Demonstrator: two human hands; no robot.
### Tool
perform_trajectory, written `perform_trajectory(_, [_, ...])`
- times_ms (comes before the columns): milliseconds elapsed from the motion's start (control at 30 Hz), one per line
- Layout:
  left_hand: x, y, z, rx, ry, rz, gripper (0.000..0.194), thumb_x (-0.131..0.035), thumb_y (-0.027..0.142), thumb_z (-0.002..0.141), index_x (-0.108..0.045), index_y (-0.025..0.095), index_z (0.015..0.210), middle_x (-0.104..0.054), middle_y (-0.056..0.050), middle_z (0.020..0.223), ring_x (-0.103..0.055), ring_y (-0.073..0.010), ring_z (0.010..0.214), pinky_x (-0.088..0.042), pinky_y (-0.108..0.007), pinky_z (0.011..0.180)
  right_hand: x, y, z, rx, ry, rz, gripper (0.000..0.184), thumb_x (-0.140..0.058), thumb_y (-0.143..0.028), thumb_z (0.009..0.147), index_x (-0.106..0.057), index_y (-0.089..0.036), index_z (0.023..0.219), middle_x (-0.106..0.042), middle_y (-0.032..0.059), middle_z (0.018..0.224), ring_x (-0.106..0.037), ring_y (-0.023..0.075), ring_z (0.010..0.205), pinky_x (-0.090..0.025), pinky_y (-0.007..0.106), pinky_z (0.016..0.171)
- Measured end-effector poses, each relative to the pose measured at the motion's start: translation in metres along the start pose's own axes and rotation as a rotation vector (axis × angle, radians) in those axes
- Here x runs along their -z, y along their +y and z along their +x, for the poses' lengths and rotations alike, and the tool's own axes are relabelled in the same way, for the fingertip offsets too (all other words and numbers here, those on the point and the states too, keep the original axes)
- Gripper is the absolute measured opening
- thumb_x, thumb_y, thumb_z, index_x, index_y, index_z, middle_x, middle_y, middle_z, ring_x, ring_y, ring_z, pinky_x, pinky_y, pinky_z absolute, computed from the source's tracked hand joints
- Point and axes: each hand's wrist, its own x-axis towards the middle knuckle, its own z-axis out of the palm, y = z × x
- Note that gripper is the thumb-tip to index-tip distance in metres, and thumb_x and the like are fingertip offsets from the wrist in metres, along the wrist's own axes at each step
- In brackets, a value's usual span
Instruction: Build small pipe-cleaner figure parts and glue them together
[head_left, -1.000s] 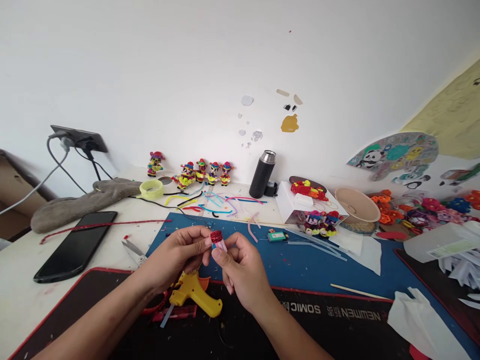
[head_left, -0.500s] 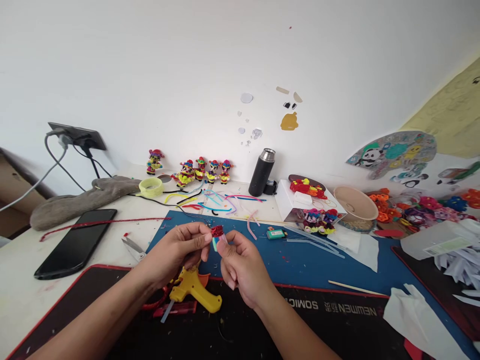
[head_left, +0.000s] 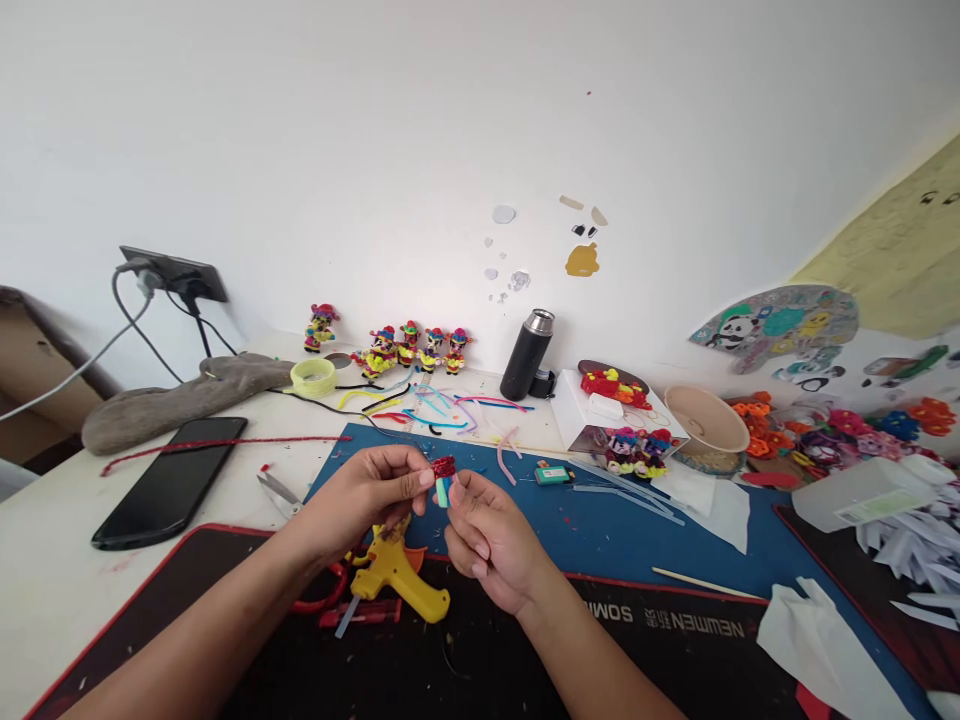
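Observation:
Between my two hands is a small pipe-cleaner piece (head_left: 443, 467), with a glittery red band on top and pale green, blue and pinkish strands below. My left hand (head_left: 390, 487) pinches its left side between thumb and finger. From the right, my right hand (head_left: 484, 525) grips the lower strands, hiding part of them. Just under my hands lies a yellow hot glue gun (head_left: 409, 580) with a clear glue stick poking out of its back. Red-handled scissors (head_left: 319, 597) are partly covered by my left forearm.
Along the wall stand several pipe-cleaner figures (head_left: 431, 350) and a black thermos (head_left: 527, 355). Loose coloured pipe cleaners (head_left: 442, 405) lie behind the blue mat (head_left: 600, 535). To the left are a black phone (head_left: 172, 490) and small scissors (head_left: 279, 490); at right, white tissue (head_left: 817, 640).
The small piece has been turned in my fingers, so its pale green strand now shows more. Both hands stay closed on it. The camera view has shifted slightly.

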Motion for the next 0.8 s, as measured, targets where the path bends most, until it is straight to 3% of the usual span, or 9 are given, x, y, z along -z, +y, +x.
perform_trajectory(100, [0.0014, -0.0005, 0.0012, -0.027, 0.006, 0.053, 0.044, -0.087, 0.057, 0.078, -0.07, 0.016, 0.08, -0.067, 0.0, 0.063, -0.045, -0.007, 0.047, -0.031, -0.02, 0.046, 0.0014, 0.0007, 0.0011, -0.012, -0.02, 0.016, 0.047, -0.087, -0.053, 0.085, -0.051, -0.023, 0.086, -0.036, -0.0161, 0.041, -0.024, 0.0051, 0.033, -0.014, 0.021, 0.038])
perform_trajectory(267, [-0.0002, 0.0014, 0.0013, -0.04, 0.025, 0.086, 0.055, -0.087, 0.059, 0.078, -0.072, 0.018, 0.111, -0.067, 0.002, 0.066, -0.048, -0.0086, 0.047, -0.036, -0.02, 0.045, 0.0025, 0.0015, 0.003, -0.017, -0.045, 0.003, 0.047, -0.087, -0.054, 0.084, -0.052, -0.023, 0.086, -0.036, -0.0157, 0.04, -0.024, 0.0052, 0.033, -0.014, 0.021, 0.038])
perform_trajectory(400, [-0.0025, 0.0029, -0.0002, -0.042, 0.023, 0.095, 0.056, -0.086, 0.063, 0.076, -0.073, 0.016, 0.104, -0.068, 0.001, 0.07, -0.051, -0.0084, 0.046, -0.037, -0.021, 0.044, 0.0024, 0.0008, 0.0032, -0.021, -0.048, 0.003, 0.046, -0.087, -0.054, 0.085, -0.054, -0.021, 0.086, -0.036, -0.0151, 0.041, -0.024, 0.005, 0.033, -0.014, 0.021, 0.038])
perform_trajectory(533, [-0.0035, 0.0016, -0.0008, -0.071, 0.039, 0.125, 0.057, -0.083, 0.061, 0.08, -0.073, 0.017, 0.114, -0.067, 0.002, 0.071, -0.06, -0.012, 0.05, -0.039, -0.022, 0.046, 0.003, 0.0011, 0.0033, -0.017, -0.038, 0.014, 0.045, -0.086, -0.054, 0.085, -0.057, -0.021, 0.087, -0.036, -0.015, 0.041, -0.025, 0.0051, 0.034, -0.014, 0.021, 0.038])
perform_trajectory(700, [-0.0036, -0.0002, -0.001, -0.12, 0.065, 0.133, 0.054, -0.083, 0.059, 0.081, -0.075, 0.016, 0.113, -0.069, 0.0, 0.078, -0.054, -0.0088, 0.05, -0.038, -0.022, 0.047, 0.0042, 0.0031, 0.0036, -0.028, -0.031, 0.032, 0.047, -0.088, -0.052, 0.085, -0.052, -0.023, 0.085, -0.037, -0.0151, 0.041, -0.025, 0.0056, 0.034, -0.014, 0.021, 0.039])
perform_trajectory(800, [-0.0045, 0.0012, -0.0016, -0.113, 0.069, 0.158, 0.052, -0.081, 0.059, 0.081, -0.074, 0.017, 0.109, -0.07, -0.001, 0.078, -0.06, -0.0128, 0.054, -0.041, -0.023, 0.046, 0.0044, 0.0039, 0.0043, -0.03, -0.039, 0.027, 0.046, -0.087, -0.052, 0.085, -0.051, -0.023, 0.085, -0.037, -0.015, 0.042, -0.025, 0.0056, 0.034, -0.014, 0.022, 0.039])
